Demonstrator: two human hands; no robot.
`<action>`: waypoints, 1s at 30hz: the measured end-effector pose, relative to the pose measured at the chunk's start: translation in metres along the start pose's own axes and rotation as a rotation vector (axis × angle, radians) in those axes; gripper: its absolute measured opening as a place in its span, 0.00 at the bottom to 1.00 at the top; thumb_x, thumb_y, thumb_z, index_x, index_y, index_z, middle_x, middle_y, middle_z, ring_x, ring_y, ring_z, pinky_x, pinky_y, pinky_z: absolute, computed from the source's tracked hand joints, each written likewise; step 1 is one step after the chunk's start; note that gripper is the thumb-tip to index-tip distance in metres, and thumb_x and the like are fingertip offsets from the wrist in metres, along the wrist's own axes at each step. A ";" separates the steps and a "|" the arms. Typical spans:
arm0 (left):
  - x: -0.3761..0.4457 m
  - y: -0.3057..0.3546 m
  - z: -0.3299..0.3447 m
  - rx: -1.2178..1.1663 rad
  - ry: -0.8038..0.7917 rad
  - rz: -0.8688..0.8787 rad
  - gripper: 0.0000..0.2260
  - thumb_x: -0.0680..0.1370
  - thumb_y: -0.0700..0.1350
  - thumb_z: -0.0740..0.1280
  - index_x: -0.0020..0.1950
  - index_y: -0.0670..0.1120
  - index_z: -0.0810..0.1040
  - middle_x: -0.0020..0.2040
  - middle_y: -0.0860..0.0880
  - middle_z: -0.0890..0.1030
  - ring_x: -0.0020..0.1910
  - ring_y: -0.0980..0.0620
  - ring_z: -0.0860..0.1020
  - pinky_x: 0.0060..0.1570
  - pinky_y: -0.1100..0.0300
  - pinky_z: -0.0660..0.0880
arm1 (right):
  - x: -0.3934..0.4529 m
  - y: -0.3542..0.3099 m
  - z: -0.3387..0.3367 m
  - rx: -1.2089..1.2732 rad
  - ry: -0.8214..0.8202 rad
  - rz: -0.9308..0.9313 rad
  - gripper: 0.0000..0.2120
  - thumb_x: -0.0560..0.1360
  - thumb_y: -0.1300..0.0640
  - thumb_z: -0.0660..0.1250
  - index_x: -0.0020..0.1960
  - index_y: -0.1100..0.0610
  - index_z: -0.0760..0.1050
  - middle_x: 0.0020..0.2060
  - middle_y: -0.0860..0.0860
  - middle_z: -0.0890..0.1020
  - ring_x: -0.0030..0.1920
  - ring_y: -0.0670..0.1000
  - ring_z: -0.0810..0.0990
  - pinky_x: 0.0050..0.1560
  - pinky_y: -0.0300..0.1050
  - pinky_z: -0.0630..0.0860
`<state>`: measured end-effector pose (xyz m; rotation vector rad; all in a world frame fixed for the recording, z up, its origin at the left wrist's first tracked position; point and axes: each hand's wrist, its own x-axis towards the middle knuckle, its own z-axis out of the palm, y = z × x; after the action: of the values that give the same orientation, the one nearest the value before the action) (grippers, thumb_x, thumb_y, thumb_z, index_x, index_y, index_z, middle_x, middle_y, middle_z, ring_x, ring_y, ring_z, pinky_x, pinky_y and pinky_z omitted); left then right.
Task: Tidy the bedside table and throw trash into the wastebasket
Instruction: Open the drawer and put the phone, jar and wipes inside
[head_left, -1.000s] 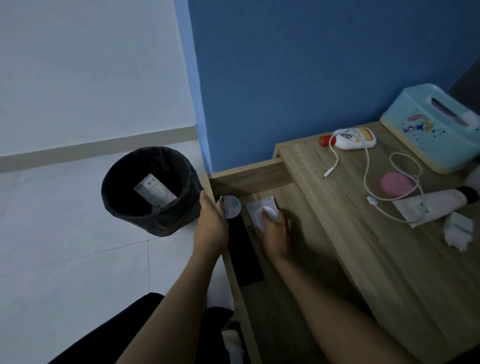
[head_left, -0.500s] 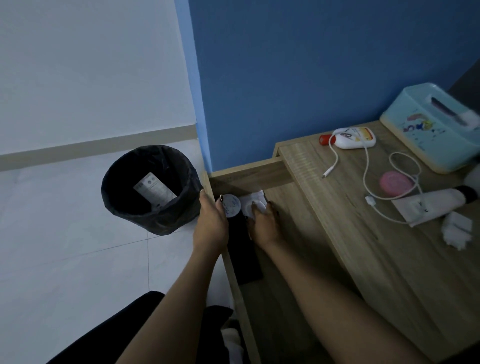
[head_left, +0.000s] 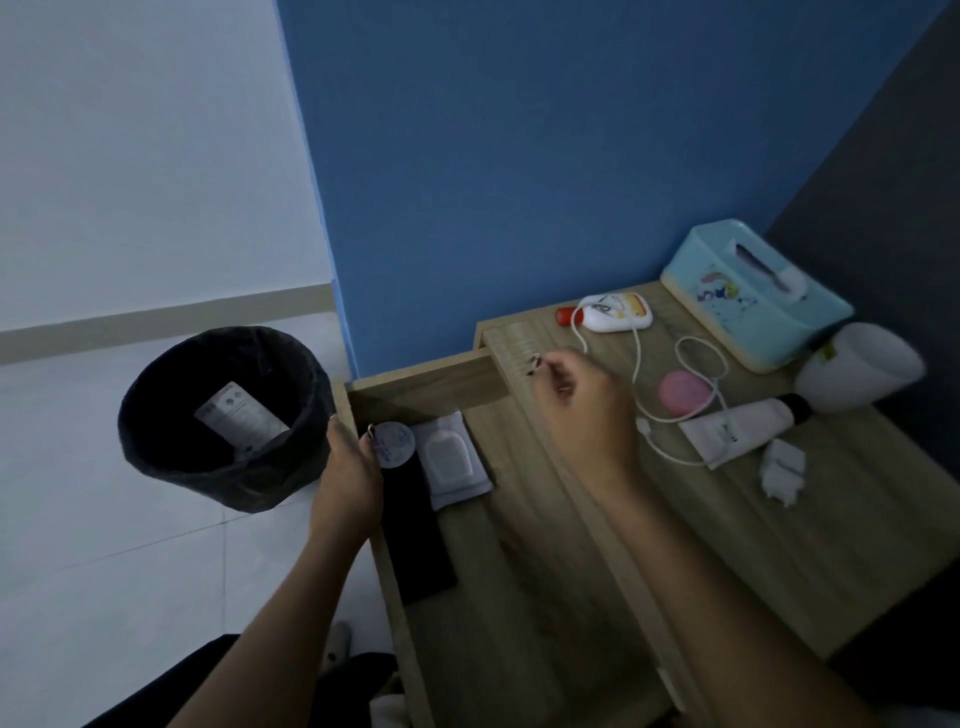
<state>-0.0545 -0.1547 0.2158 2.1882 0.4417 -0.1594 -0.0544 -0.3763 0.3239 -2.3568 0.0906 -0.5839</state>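
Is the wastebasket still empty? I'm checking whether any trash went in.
No: a white printed packet lies inside the black-lined wastebasket on the floor beside the table.

Print on the carton (head_left: 240, 415) in the wastebasket (head_left: 156, 457) is too small to read.

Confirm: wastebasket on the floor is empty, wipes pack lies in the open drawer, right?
Not quite. The head view shows the wastebasket on the floor already holds a white packet, so it isn't empty. The wipes pack does lie in the open drawer.
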 end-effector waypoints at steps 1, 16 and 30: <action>-0.001 0.001 0.000 -0.002 0.002 -0.002 0.22 0.82 0.54 0.50 0.74 0.48 0.50 0.68 0.34 0.71 0.62 0.34 0.74 0.58 0.40 0.73 | 0.008 0.010 -0.011 -0.031 0.049 0.012 0.07 0.75 0.57 0.65 0.47 0.57 0.81 0.39 0.53 0.85 0.39 0.51 0.82 0.39 0.44 0.76; -0.007 0.006 -0.005 0.040 0.018 -0.014 0.21 0.82 0.53 0.50 0.73 0.47 0.52 0.63 0.34 0.75 0.57 0.33 0.77 0.54 0.42 0.75 | 0.031 0.158 -0.044 -0.570 -0.137 0.294 0.23 0.70 0.42 0.54 0.49 0.57 0.77 0.48 0.58 0.78 0.50 0.59 0.76 0.46 0.45 0.65; -0.009 0.008 -0.006 0.040 0.017 -0.013 0.23 0.82 0.54 0.50 0.75 0.49 0.49 0.66 0.35 0.74 0.59 0.34 0.76 0.56 0.41 0.75 | 0.027 0.103 -0.045 -0.318 0.090 0.268 0.23 0.73 0.51 0.69 0.65 0.57 0.71 0.58 0.57 0.79 0.59 0.59 0.77 0.59 0.55 0.73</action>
<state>-0.0598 -0.1567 0.2275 2.2278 0.4665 -0.1580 -0.0405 -0.4879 0.2972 -2.5616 0.5693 -0.5765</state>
